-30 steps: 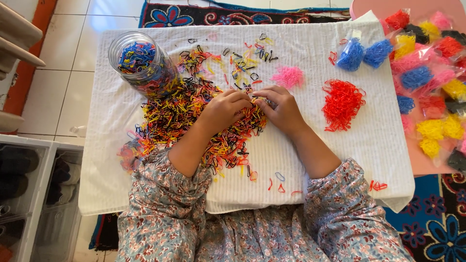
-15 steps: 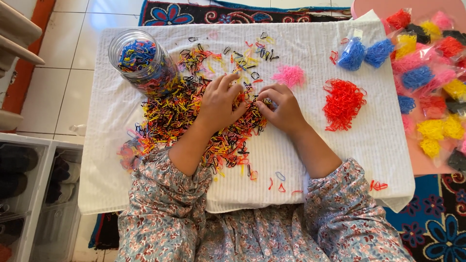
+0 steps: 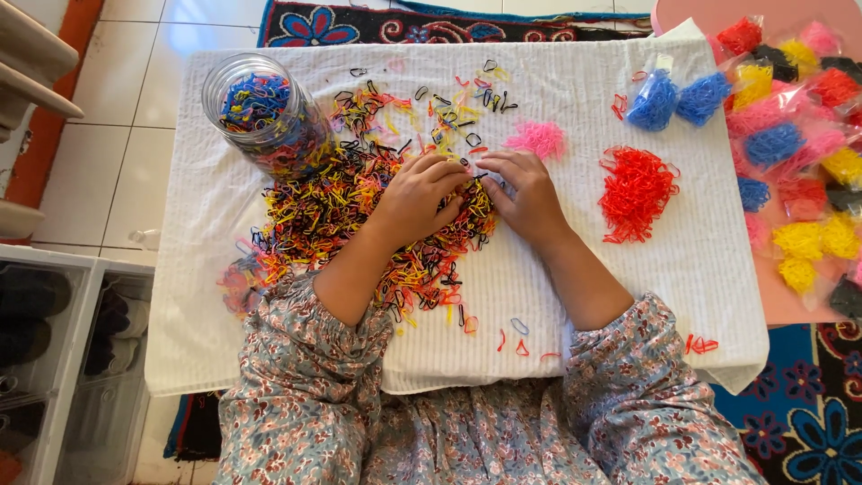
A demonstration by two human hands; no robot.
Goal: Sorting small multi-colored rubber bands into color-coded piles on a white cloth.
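A heap of mixed small elastic bands (image 3: pixel 346 211), mostly red, yellow and black, covers the left middle of a white ribbed cloth (image 3: pixel 575 296). My left hand (image 3: pixel 420 193) lies flat on the heap, fingers spread and pointing right. My right hand (image 3: pixel 525 193) rests on the cloth at the heap's right edge, its fingertips meeting the left hand's among the bands. Whether either pinches a band is hidden. To the right lie a sorted pile of red bands (image 3: pixel 636 190) and a small pink pile (image 3: pixel 537 139).
A clear jar (image 3: pixel 262 117) with blue and mixed bands lies on the cloth's far left. Two blue bundles in a bag (image 3: pixel 678 97) sit far right. Several bagged coloured bundles (image 3: pixel 795 153) fill a pink surface at right. Shelving (image 3: pixel 54 332) stands at left.
Both hands have shifted slightly within the heap; the left hand's fingers have spread flatter and the fingertips have drawn together. The piles and jar stay in place.
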